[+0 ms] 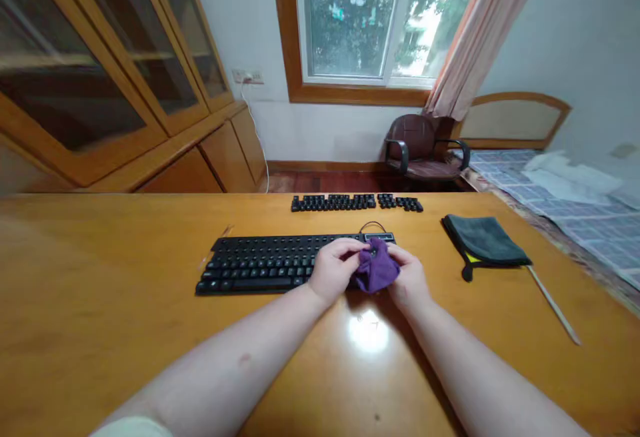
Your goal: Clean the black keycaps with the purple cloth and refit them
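Observation:
A purple cloth is bunched up between my hands, just above the right end of a black keyboard. My right hand is wrapped round the cloth from the right. From the left, my left hand is closed, thumb and fingers pinched at the cloth's edge. A small dark piece, perhaps a keycap, shows in the cloth's upper folds by my left fingertips. On the keyboard, the lower rows carry keycaps, while the upper rows look bare of them. My hands and the cloth hide its right part.
Loose black keycaps lie in rows near the far edge of the wooden table. To the right lie a folded dark grey cloth and a thin pale stick. A chair stands beyond the table.

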Demonstrator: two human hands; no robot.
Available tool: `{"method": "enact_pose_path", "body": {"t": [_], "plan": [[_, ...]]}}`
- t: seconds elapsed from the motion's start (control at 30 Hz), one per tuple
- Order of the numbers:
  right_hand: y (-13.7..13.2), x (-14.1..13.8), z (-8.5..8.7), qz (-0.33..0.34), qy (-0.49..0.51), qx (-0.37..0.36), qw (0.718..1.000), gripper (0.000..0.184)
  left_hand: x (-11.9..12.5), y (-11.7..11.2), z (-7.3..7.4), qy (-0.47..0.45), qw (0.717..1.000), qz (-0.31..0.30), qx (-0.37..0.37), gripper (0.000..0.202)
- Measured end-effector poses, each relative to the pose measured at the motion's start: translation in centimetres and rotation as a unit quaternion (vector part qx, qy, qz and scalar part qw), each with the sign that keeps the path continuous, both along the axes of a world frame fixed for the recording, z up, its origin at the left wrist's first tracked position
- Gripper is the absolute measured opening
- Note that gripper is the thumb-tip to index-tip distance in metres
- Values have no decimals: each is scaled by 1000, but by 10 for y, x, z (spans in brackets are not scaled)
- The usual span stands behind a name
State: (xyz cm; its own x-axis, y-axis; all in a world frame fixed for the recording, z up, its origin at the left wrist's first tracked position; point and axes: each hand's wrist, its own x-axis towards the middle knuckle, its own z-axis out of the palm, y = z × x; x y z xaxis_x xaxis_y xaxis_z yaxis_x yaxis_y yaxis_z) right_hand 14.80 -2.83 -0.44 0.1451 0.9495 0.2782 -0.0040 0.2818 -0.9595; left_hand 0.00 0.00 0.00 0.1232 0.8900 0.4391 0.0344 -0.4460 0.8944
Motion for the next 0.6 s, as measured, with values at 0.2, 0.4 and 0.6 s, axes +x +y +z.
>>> {"method": "enact_pose_path", "body": {"t": [0.2, 0.4, 0.6], "plan": [[-1, 2, 4, -28, -19, 25, 999, 10, -1, -2, 7, 37, 999, -34, 17, 22], [0, 1, 4, -39, 1, 15, 999, 9, -1, -1, 7, 32, 999, -40, -19, 20], [0, 0, 1, -51, 7, -11, 999, 8, 0, -2, 5, 16, 997, -20, -77, 18]]}}
